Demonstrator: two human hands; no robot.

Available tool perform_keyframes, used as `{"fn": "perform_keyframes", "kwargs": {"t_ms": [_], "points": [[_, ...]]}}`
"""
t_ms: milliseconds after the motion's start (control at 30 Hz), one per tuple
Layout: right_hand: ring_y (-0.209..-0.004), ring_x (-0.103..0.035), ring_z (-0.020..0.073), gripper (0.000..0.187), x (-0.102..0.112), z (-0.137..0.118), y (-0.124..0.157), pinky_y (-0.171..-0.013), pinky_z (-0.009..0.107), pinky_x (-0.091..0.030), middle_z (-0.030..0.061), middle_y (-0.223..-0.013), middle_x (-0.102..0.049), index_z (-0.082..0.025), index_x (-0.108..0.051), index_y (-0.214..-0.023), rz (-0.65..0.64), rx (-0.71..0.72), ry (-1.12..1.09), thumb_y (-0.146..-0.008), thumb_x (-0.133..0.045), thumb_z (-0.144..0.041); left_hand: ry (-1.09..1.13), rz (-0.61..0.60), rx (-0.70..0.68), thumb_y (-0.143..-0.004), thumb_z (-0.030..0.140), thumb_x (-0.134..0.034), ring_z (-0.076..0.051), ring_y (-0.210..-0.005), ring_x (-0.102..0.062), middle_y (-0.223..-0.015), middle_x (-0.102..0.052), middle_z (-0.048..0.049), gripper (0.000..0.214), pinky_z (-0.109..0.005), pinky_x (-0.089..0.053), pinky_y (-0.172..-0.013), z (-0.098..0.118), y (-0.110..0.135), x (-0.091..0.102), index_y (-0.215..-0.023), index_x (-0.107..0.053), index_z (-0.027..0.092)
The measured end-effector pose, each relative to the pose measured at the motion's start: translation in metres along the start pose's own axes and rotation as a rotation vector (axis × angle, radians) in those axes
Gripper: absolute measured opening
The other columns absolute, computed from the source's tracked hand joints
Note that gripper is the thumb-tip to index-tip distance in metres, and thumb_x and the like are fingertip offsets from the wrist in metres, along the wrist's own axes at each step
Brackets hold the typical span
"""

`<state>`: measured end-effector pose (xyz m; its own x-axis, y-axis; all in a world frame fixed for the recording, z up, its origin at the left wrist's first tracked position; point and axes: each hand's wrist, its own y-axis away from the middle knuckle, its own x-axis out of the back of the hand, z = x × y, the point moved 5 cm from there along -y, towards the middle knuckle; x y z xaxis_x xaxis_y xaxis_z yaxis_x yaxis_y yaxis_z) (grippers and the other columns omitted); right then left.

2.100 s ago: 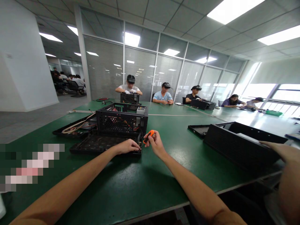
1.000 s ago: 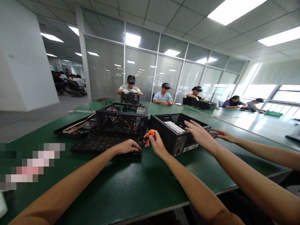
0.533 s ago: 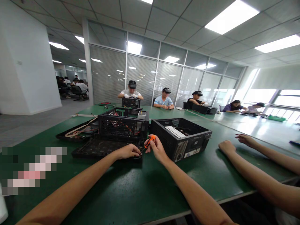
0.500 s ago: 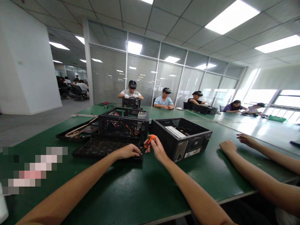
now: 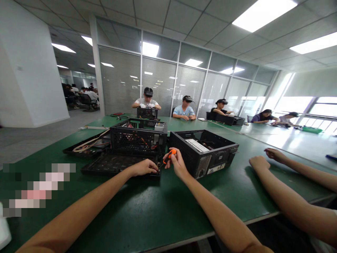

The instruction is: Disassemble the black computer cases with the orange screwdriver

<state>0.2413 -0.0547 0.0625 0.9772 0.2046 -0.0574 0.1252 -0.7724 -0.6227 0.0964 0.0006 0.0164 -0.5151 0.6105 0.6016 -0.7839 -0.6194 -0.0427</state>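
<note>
My right hand (image 5: 177, 163) is closed round an orange-and-black screwdriver (image 5: 171, 153), beside the near left corner of a black computer case (image 5: 221, 161). At the right end of a flat black panel (image 5: 105, 164), my left hand (image 5: 146, 167) has its fingers pinched together. Something small may be between those fingertips, but I cannot make it out. Behind the panel stands a second open black case (image 5: 131, 138), with wires showing through its perforated side.
A black tray-like part with looped cables (image 5: 89, 143) lies at the left. A co-worker's hands (image 5: 259, 163) rest on the green table (image 5: 147, 214) at the right. Several people sit across it, some with cases. A white object (image 5: 4, 230) is at the lower left edge.
The screwdriver has tilted in my right hand, its orange handle end now turned more toward me. My left hand stays at the panel's end. The view has shifted slightly.
</note>
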Motion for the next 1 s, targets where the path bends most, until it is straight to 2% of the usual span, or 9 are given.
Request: {"fn": "perform_keyframes", "kwargs": {"t_ms": [133, 233, 333, 500, 767, 1000], "points": [[-0.046, -0.05, 0.0042, 0.02, 0.003, -0.001, -0.001, -0.044, 0.022, -0.048, 0.003, -0.095, -0.057, -0.021, -0.039, -0.098, 0.045, 0.016, 0.036, -0.084, -0.044, -0.035, 0.002, 0.012, 0.013, -0.069, 0.031, -0.06, -0.015, -0.081, -0.058, -0.087, -0.067, -0.0041, 0.029, -0.023, -0.042, -0.076, 0.001, 0.001, 0.001, -0.091, -0.067, 0.014], [-0.043, -0.048, 0.0037, 0.022, 0.005, 0.006, -0.003, -0.042, 0.022, -0.049, 0.0007, -0.091, -0.058, -0.022, -0.036, -0.093, 0.059, -0.009, 0.018, -0.081, -0.049, -0.034, -0.005, 0.024, 0.031, -0.068, 0.03, -0.06, -0.015, -0.079, -0.058, -0.086, -0.067, -0.004, 0.028, -0.023, -0.042, -0.074, 0.003, 0.002, 0.001, -0.09, -0.067, 0.014], [-0.042, -0.048, 0.0042, 0.024, 0.006, 0.009, -0.002, -0.041, 0.022, -0.048, -0.0015, -0.083, -0.058, -0.023, -0.033, -0.095, 0.064, -0.014, -0.006, -0.082, -0.05, -0.033, -0.01, 0.022, 0.037, -0.069, 0.029, -0.06, -0.015, -0.079, -0.058, -0.087, -0.067, -0.0041, 0.028, -0.022, -0.042, -0.073, 0.005, 0.003, 0.001, -0.091, -0.067, 0.014], [-0.048, -0.049, 0.005, 0.026, 0.003, 0.001, 0.0, -0.045, 0.023, -0.049, 0.0021, -0.09, -0.056, -0.021, -0.035, -0.105, 0.037, 0.022, -0.019, -0.085, -0.042, -0.035, -0.023, 0.031, 0.042, -0.068, 0.029, -0.06, -0.015, -0.079, -0.058, -0.087, -0.067, -0.0043, 0.028, -0.022, -0.042, -0.073, 0.004, 0.003, 0.001, -0.091, -0.067, 0.013], [-0.045, -0.048, 0.004, 0.021, 0.0, -0.001, -0.002, -0.043, 0.023, -0.049, 0.0022, -0.093, -0.057, -0.022, -0.035, -0.093, 0.036, 0.001, -0.024, -0.083, -0.046, -0.036, -0.013, 0.026, 0.046, -0.068, 0.031, -0.06, -0.016, -0.081, -0.058, -0.089, -0.067, -0.0043, 0.031, -0.024, -0.041, -0.075, -0.004, 0.001, 0.002, -0.093, -0.067, 0.014], [-0.046, -0.049, 0.0049, 0.023, -0.001, -0.005, 0.001, -0.044, 0.023, -0.048, 0.0025, -0.09, -0.058, -0.022, -0.036, -0.102, 0.005, 0.008, -0.053, -0.084, -0.045, -0.033, 0.017, 0.003, 0.029, -0.068, 0.03, -0.06, -0.016, -0.082, -0.058, -0.088, -0.067, -0.0045, 0.03, -0.024, -0.041, -0.078, -0.001, 0.001, 0.0, -0.091, -0.067, 0.013]]}}
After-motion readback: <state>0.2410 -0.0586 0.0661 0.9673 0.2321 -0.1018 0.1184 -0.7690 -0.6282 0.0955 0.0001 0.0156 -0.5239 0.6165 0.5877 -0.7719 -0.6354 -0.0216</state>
